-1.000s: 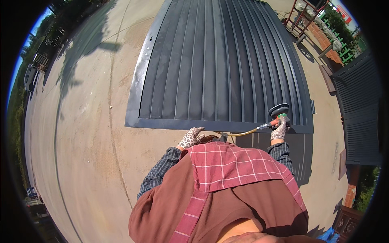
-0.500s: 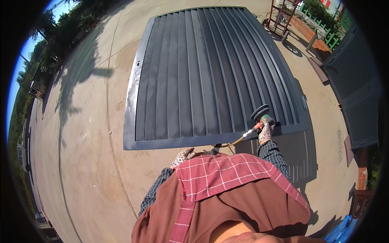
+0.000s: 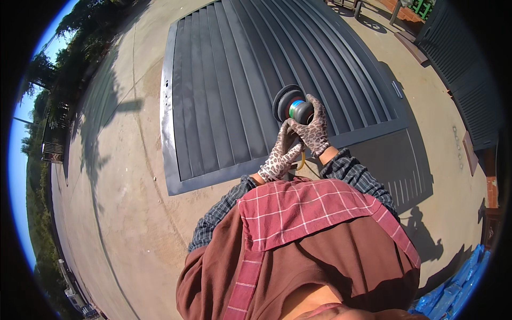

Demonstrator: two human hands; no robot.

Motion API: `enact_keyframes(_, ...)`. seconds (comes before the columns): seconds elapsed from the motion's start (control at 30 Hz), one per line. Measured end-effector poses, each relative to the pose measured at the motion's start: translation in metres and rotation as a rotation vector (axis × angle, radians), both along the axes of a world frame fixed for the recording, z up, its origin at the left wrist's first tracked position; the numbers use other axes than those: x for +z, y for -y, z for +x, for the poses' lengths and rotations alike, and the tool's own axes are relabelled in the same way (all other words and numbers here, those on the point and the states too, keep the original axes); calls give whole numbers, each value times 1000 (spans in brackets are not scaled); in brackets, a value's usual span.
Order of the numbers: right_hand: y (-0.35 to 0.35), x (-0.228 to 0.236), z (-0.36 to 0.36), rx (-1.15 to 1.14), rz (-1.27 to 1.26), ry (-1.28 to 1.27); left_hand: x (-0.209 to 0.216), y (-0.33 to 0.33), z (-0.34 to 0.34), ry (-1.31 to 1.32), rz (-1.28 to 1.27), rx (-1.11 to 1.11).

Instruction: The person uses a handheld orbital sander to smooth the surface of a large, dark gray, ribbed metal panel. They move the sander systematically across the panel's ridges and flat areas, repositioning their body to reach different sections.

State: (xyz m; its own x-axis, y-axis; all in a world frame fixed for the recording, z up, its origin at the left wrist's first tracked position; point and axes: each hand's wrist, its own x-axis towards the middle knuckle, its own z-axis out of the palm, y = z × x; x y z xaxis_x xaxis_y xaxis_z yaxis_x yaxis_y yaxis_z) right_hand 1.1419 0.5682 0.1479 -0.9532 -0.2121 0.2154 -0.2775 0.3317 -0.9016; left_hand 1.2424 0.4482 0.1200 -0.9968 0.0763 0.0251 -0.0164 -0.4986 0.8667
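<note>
In front of my chest I hold up a round-pad air sander [image 3: 302, 111] with a black disc, tilted so that the disc faces left and away from me. My right hand [image 3: 316, 128], in a leopard-print glove, is closed round the sander's body. Closed at its rear end is my left hand [image 3: 282, 154], in a matching glove; it partly hides the handle. A yellow hose [image 3: 301, 161] hangs below the hands. Beneath and beyond the sander lies a large dark grey louvred metal panel [image 3: 213, 101] with a flat frame. The sander's disc is apart from the frame's near edge.
Concrete ground [image 3: 128, 202] surrounds the panel, with shadows across it. Another dark louvred panel [image 3: 464, 74] stands at the right. Blue plastic sheeting [image 3: 453, 282] lies at the lower right. Trees [image 3: 74, 48] line the far left.
The sander has come left and up toward the middle in my right hand, turning its disc sideways. My left hand has risen from near my waist to join it.
</note>
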Motion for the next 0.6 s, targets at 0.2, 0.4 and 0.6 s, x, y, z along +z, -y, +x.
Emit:
enact_keyframes(0.2, -7, -24, 58, 489, 145, -230, -15, 19, 35, 241, 137, 267)
enact_keyframes(0.4, -7, -37, 89, 949, 46, -91, -57, 33, 91, 358, 346, 564)
enact_keyframes(0.6, -14, -25, 97, 772, 203, 384, -54, 50, 128, 261, 355, 590)
